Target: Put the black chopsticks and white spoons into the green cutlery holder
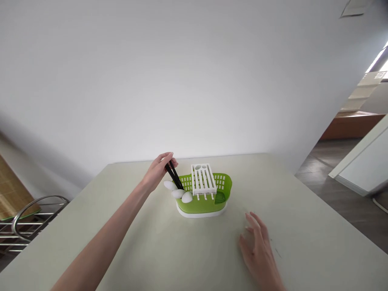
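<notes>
A green utensil basket (197, 206) with a white base stands on the table. Across its middle sits a white slotted knife rack (203, 180) with small hooks at the front. Black chopsticks (175, 176) lean in the left end of the basket, and my left hand (159, 167) is closed around their upper ends. Beside them, several white spoons (178, 193) rest with their bowls over the left rim; their handles are hidden. My right hand (257, 246) hovers at or rests on the table to the right of the basket, fingers loosely curled and apart, holding nothing.
The pale table (157, 250) meets a white wall (194, 81) at its back edge. Low at the left are a metal rack (39, 212) and a wooden board (15, 186). Beyond the table's right edge lies a dark floor (321, 169) with a white panel (363, 165).
</notes>
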A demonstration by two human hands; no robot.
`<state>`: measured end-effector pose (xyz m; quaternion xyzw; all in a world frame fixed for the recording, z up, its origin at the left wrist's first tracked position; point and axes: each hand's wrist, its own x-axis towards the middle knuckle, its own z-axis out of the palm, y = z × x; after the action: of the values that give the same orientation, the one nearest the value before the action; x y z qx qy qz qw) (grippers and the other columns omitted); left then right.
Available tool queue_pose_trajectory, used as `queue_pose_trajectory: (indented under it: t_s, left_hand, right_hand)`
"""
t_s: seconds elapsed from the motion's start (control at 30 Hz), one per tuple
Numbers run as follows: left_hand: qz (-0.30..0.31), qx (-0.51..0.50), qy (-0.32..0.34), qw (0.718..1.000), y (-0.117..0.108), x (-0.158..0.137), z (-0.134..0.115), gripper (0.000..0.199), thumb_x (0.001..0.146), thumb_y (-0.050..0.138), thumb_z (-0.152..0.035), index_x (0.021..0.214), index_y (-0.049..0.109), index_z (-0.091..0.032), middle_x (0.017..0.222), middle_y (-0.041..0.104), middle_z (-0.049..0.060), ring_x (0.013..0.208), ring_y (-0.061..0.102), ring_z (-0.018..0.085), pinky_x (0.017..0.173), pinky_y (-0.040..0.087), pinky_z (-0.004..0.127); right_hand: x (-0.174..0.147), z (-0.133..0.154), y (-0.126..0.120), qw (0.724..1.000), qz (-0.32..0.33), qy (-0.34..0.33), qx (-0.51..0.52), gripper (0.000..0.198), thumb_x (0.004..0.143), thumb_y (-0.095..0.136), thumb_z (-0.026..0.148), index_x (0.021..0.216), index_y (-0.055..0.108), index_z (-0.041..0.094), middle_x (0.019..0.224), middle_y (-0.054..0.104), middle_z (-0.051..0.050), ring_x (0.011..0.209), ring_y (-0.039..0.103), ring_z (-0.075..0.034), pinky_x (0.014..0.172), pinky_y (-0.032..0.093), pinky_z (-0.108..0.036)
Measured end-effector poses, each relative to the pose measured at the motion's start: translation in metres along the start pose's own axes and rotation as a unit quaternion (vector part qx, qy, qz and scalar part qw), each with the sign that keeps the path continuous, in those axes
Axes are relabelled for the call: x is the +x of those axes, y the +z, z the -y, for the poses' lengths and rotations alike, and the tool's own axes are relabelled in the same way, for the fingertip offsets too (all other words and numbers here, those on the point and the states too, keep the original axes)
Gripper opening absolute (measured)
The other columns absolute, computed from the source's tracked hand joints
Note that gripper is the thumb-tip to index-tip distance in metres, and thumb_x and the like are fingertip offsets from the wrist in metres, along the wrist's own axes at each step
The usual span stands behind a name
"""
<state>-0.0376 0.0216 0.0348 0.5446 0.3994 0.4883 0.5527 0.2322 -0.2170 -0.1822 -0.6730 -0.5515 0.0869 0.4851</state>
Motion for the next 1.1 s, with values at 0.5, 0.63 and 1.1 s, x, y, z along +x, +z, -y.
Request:
queue_pose_trajectory:
  t_s: [0.5,0.63,1.1]
  left_hand:
    - [-0.134,-0.040,0.015,0.990,0.048,0.020,-0.014,0.048,0.078,0.071,-0.027,0.065,0.024,-0.026,0.054,0.015,-0.012,0.043,0.013,0.004,0.040,0.012,0.025]
    - [-0.128,-0.049,0.057,0.989,0.047,0.022,-0.050,0.050,0.078,0.070,-0.023,0.069,0.021,-0.027,0.052,0.013,-0.014,0.040,0.013,0.003,0.038,0.010,0.024]
    - [-0.212,0.037,0.304,0.928,-0.023,-0.058,-0.161,0.049,0.070,0.065,-0.009,0.054,0.020,-0.023,0.048,0.012,-0.010,0.038,0.010,0.003,0.040,0.007,0.028]
  right_hand:
    - [0.000,-0.013,-0.003,0.999,0.033,0.015,-0.019,0.035,0.102,0.046,0.034,0.136,0.055,0.031,0.147,0.057,-0.010,0.126,0.065,-0.030,0.087,0.061,-0.043]
    - [0.001,-0.012,-0.004,0.999,0.030,0.016,-0.014,0.034,0.102,0.046,0.032,0.134,0.055,0.030,0.146,0.057,-0.010,0.128,0.064,-0.029,0.092,0.060,-0.044]
    - [0.000,-0.012,-0.007,0.998,0.049,0.047,-0.013,0.034,0.102,0.047,0.038,0.133,0.058,0.027,0.147,0.058,-0.010,0.130,0.061,-0.028,0.101,0.054,-0.043]
